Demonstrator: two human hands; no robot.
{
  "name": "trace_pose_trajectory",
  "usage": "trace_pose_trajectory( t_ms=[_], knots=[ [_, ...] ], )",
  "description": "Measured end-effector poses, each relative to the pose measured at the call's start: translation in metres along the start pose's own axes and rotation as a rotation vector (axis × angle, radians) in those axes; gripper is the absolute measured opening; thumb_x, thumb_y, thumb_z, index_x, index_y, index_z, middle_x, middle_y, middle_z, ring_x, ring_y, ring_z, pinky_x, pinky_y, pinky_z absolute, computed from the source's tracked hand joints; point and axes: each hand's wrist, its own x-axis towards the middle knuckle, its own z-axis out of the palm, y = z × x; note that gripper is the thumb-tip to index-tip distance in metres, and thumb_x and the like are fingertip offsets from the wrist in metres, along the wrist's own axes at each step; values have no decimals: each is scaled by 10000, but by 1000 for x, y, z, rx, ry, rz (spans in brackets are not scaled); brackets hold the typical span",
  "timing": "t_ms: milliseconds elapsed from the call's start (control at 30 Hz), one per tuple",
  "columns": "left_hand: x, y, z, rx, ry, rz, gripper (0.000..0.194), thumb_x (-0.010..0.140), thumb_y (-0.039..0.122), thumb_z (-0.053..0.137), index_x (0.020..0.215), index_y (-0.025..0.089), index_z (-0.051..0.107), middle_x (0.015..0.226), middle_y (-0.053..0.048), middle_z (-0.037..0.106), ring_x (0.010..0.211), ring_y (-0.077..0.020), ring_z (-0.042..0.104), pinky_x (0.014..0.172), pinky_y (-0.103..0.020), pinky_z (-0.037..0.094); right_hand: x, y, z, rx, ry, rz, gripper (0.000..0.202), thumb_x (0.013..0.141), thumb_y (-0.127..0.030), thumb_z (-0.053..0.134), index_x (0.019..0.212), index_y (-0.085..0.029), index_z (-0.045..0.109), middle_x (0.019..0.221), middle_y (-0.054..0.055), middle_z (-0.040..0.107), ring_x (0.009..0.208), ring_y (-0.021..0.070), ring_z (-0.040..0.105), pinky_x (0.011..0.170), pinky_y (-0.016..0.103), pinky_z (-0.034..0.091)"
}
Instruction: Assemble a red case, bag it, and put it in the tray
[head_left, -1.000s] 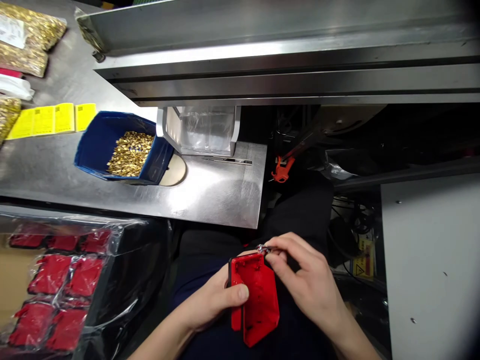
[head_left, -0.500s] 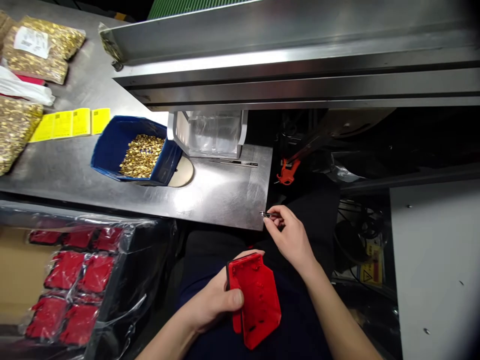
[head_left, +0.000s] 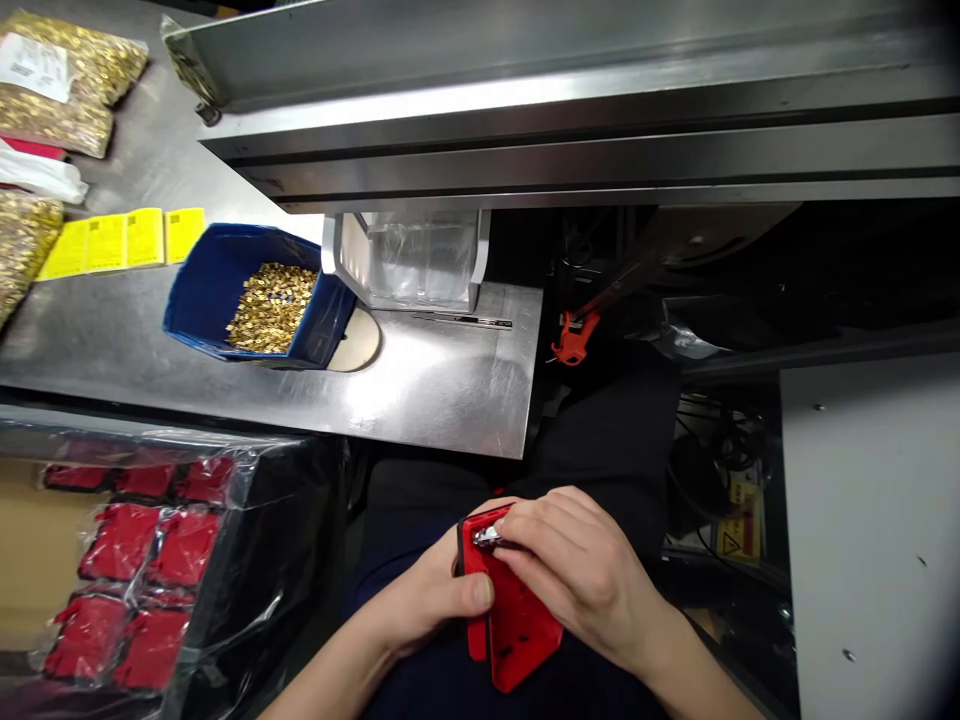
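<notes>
My left hand (head_left: 442, 592) grips a red plastic housing (head_left: 519, 640) with a black edge, its thumb over the near left rim. The housing is tilted, its hollow side facing up towards me, above my lap. Inside it, close to the upper left corner, is a small shiny metal tool (head_left: 487, 537) that looks like nail clippers. My right hand (head_left: 581, 575) is closed on this tool, and its fingers cover part of the housing. Whether the tool's tip touches the red plastic I cannot tell.
Left of my lap, a plastic-lined box (head_left: 262, 530) holds several bagged red parts (head_left: 120, 540). On the metal table (head_left: 450, 400) are a blue bin (head_left: 191, 300) of brass pieces (head_left: 274, 308), a grey bin (head_left: 480, 255) and a thin blade-like tool (head_left: 484, 322). A metal beam (head_left: 525, 130) spans above.
My right hand has moved from the table's corner down and left to the red housing, bringing the small metal tool inside it. The left hand and housing have barely moved.
</notes>
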Motion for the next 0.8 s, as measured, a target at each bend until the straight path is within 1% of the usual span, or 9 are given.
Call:
trace_pose_trajectory(
  t_ms=[100, 267, 400, 500, 633, 733, 800],
  knots=[
    [1, 2, 2, 8, -6, 4, 858, 799, 589, 828, 1481, 201, 481, 1355, -138, 624, 1276, -357, 580, 1070, -448, 409, 1, 1, 2, -8, 2, 5, 196, 1027, -124, 552, 1188, -203, 631, 1114, 61, 767, 967, 196, 711, 840, 366, 522],
    [2, 5, 6, 20, -1, 1, 839, 797, 594, 826, 1459, 190, 505, 1336, -136, 629, 1248, -345, 589, 1023, -417, 434, 0, 2, 2, -13, 2, -4, 197, 1029, -128, 551, 1187, -204, 640, 1101, 57, 769, 944, 191, 709, 831, 363, 518],
    [3, 6, 6, 35, -9, 0, 827, 804, 593, 821, 1453, 184, 511, 1340, -138, 627, 1242, -344, 591, 1051, -434, 427, -1, 3, 1, -39, -10, -17, 215, 1032, -127, 550, 1211, -204, 640, 1122, 57, 769, 956, 192, 711, 849, 366, 519],
    [4, 5, 4, 19, -12, -18, 862, 791, 608, 827, 1469, 193, 494, 1334, -136, 632, 1246, -351, 589, 1075, -454, 415, 0, 4, 1, -74, -11, -41, 205, 1028, -121, 560, 1207, -185, 636, 1117, 64, 766, 962, 199, 709, 848, 370, 518],
    [5, 2, 4, -23, 0, -11, 855, 771, 611, 843, 1453, 211, 517, 1342, -121, 627, 1268, -344, 576, 1077, -431, 415, 1, 6, 2, -120, -45, -28, 187, 1047, -132, 528, 1192, -174, 638, 1085, 72, 762, 920, 202, 695, 841, 378, 521],
    [5, 1, 4, -48, 12, -2, 818, 774, 589, 851, 1431, 214, 540, 1314, -110, 640, 1235, -321, 600, 1058, -404, 429, 2, 7, 0, -89, -61, -27, 187, 1053, -128, 518, 1194, -181, 629, 1090, 68, 761, 909, 199, 693, 822, 373, 516],
    [4, -1, 3, -54, 18, 3, 798, 777, 584, 851, 1415, 206, 557, 1264, -106, 662, 1180, -301, 629, 1019, -382, 451, 2, 10, -2, -35, -48, -22, 187, 1050, -126, 531, 1200, -190, 622, 1104, 58, 763, 929, 194, 699, 827, 364, 513]
  ],
)
